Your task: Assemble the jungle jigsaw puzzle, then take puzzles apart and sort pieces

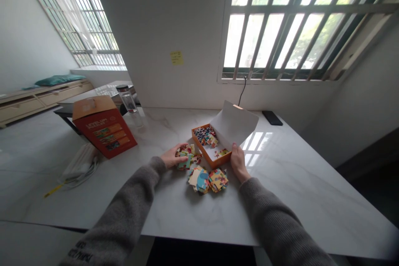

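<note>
My left hand is closed around some jigsaw pieces, with fingers over the top and thumb at the near side. Just right of it lies an orange puzzle box, its white lid folded up at the back right. Inside the box are dark-patterned pieces and a few colourful ones. My right hand grips the box's right front corner, thumb up along the edge. In front of the box, two heaps of puzzle pieces, one bluish and one yellowish, lie side by side on the table.
On the left stands a large red puzzle carton, beside a white power strip with a coiled cable. A glass bottle is behind it. A black phone lies at the back right of the marble-patterned table.
</note>
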Demonstrator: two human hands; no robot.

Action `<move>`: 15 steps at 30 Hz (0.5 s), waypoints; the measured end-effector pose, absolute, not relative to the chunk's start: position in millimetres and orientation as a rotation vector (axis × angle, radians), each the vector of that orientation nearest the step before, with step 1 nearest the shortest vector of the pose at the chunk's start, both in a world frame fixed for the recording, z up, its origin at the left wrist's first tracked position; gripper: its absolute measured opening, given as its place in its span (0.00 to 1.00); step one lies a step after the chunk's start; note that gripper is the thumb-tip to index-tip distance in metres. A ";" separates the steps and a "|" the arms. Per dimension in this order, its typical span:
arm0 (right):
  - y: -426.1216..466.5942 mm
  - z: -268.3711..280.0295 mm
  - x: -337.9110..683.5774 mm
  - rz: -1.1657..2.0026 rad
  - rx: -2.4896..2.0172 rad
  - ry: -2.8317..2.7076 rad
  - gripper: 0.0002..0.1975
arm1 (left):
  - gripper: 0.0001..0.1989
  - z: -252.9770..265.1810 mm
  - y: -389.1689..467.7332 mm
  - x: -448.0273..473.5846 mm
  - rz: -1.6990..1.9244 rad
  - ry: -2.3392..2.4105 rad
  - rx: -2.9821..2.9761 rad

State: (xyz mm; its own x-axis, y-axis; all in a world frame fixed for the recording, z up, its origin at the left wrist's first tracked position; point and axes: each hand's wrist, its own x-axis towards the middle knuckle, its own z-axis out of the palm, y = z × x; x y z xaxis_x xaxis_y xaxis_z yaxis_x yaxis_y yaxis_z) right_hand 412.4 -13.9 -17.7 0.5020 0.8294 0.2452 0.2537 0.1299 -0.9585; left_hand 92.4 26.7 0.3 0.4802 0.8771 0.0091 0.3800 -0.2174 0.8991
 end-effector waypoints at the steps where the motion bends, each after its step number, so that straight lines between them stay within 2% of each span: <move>1: -13.8 -18.0 412.6 0.545 -1.426 -1.017 0.22 | 0.38 -0.4 27.2 93.7 0.681 1.081 1.877; 4: -14.0 -17.9 413.0 0.548 -1.432 -1.023 0.22 | 0.31 -3.8 26.6 97.5 0.801 1.102 2.079; 7: -15.0 -15.9 412.5 0.556 -1.428 -1.028 0.22 | 0.30 -8.3 24.4 99.9 0.903 1.151 2.218; 9: -15.6 -14.3 412.0 0.552 -1.430 -1.022 0.21 | 0.31 -10.1 23.4 100.3 0.835 1.255 2.270; 13: -16.0 -12.5 411.1 0.546 -1.433 -1.001 0.22 | 0.27 -7.8 22.2 101.6 0.631 1.445 2.330; 15: -15.8 -12.6 411.0 0.556 -1.427 -0.996 0.22 | 0.29 -3.3 19.6 104.7 0.640 1.460 2.363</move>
